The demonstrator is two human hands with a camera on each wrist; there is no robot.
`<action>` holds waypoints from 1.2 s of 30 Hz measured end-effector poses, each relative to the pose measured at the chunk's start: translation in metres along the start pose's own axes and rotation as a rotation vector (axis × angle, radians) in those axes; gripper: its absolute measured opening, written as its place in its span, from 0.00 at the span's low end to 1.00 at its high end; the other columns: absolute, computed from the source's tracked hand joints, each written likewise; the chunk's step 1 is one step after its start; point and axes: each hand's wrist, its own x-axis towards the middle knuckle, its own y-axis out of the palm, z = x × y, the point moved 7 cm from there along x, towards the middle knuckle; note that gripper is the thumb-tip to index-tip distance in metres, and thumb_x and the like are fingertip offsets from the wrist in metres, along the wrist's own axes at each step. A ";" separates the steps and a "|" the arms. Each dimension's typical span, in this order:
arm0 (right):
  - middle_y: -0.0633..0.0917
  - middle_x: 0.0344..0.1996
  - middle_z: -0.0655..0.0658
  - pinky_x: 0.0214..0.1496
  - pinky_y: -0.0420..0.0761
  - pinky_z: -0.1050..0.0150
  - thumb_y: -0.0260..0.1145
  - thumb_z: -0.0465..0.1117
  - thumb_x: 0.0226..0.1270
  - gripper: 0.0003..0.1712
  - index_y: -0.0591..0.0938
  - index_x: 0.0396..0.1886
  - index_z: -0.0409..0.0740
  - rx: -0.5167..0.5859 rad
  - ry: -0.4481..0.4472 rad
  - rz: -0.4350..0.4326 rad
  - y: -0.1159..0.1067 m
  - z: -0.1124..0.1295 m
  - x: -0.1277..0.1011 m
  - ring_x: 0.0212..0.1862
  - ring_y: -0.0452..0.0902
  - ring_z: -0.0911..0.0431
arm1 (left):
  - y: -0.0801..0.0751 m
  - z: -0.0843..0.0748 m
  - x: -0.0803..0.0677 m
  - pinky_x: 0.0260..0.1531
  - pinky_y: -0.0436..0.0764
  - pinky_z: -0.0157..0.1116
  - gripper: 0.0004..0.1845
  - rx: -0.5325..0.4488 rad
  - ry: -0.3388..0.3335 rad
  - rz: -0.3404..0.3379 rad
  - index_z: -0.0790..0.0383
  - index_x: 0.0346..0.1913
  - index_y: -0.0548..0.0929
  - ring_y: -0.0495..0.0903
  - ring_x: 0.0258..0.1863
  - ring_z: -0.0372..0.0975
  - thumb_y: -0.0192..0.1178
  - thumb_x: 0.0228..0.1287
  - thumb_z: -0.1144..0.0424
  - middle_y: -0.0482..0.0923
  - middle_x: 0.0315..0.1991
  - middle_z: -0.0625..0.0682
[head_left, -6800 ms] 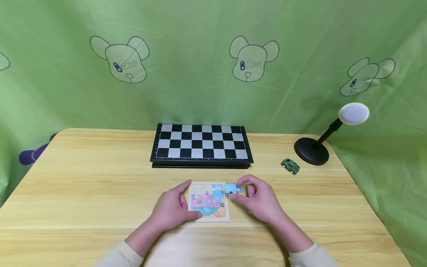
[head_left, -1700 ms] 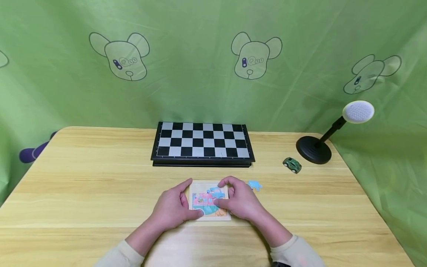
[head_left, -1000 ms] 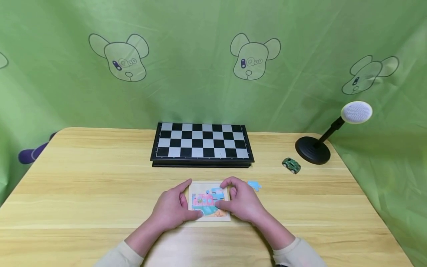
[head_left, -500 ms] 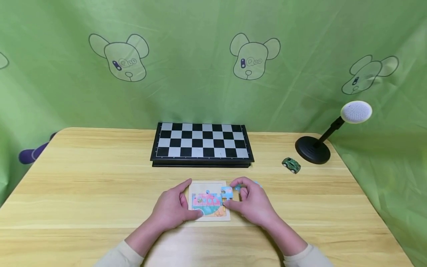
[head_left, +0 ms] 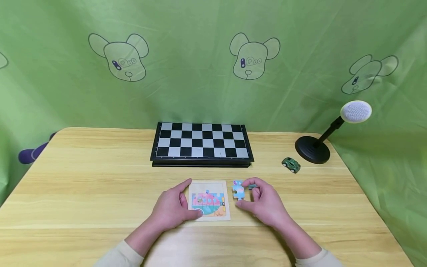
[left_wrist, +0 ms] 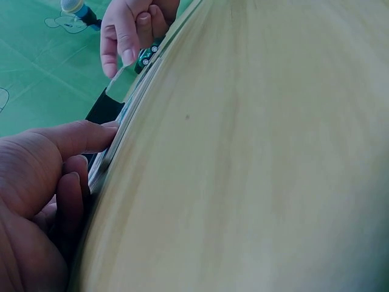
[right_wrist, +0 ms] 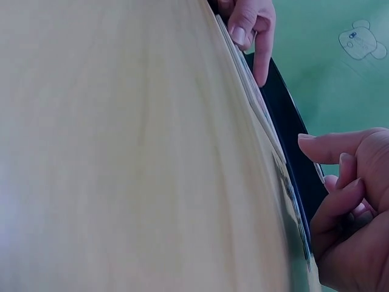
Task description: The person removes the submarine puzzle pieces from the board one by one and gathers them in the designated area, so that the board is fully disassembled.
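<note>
A square wooden jigsaw tray (head_left: 208, 218) lies in the head view's lower middle. Its pink, teal and orange pieces (head_left: 207, 202) fill the lower part; the upper part shows bare wood. My left hand (head_left: 171, 207) holds the tray's left side, index finger at the top left corner and thumb on the lower front. Just right of the tray, my right hand (head_left: 263, 202) pinches a light blue puzzle piece (head_left: 238, 191) between thumb and index finger. Another blue piece (head_left: 252, 186) lies behind those fingers, partly hidden. The wrist views see the tray nearly edge-on.
Behind the tray lies a black-and-white folding chessboard (head_left: 201, 142). A small green toy car (head_left: 291, 164) and a round white-headed microphone-like object on a black stand (head_left: 312, 150) are at the right. Green curtain (head_left: 200, 92) hangs behind the wooden table (head_left: 100, 185).
My right hand has lifted the blue piece from the tray's upper right and carried it rightward onto the table side. My left hand has stayed on the tray.
</note>
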 end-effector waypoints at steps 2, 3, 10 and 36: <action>0.63 0.15 0.51 0.24 0.61 0.63 0.83 0.35 0.47 0.29 0.80 0.50 0.41 0.001 0.007 -0.009 -0.004 -0.003 -0.001 0.19 0.58 0.58 | 0.001 0.000 0.000 0.20 0.69 0.37 0.55 0.002 -0.005 0.001 0.63 0.73 0.67 0.70 0.16 0.38 0.83 0.39 0.54 0.72 0.18 0.45; 0.63 0.15 0.51 0.24 0.61 0.63 0.83 0.35 0.47 0.29 0.80 0.50 0.41 0.000 0.012 -0.014 -0.006 -0.004 -0.001 0.19 0.57 0.58 | 0.001 0.000 0.001 0.20 0.69 0.37 0.55 0.002 -0.005 0.002 0.63 0.73 0.67 0.70 0.16 0.38 0.83 0.39 0.54 0.72 0.18 0.45; 0.63 0.14 0.51 0.23 0.62 0.63 0.83 0.36 0.47 0.30 0.79 0.50 0.41 -0.004 0.027 -0.033 -0.017 -0.014 -0.003 0.18 0.57 0.58 | 0.001 0.000 0.001 0.20 0.69 0.37 0.55 0.007 -0.002 -0.001 0.63 0.73 0.67 0.70 0.16 0.38 0.83 0.39 0.54 0.72 0.18 0.45; 0.62 0.15 0.50 0.19 0.66 0.63 0.82 0.37 0.50 0.32 0.78 0.55 0.38 -0.067 0.050 -0.081 -0.069 -0.055 0.008 0.14 0.63 0.58 | -0.001 -0.001 0.000 0.21 0.70 0.37 0.54 0.008 0.028 -0.022 0.64 0.72 0.69 0.70 0.17 0.38 0.83 0.39 0.55 0.72 0.18 0.45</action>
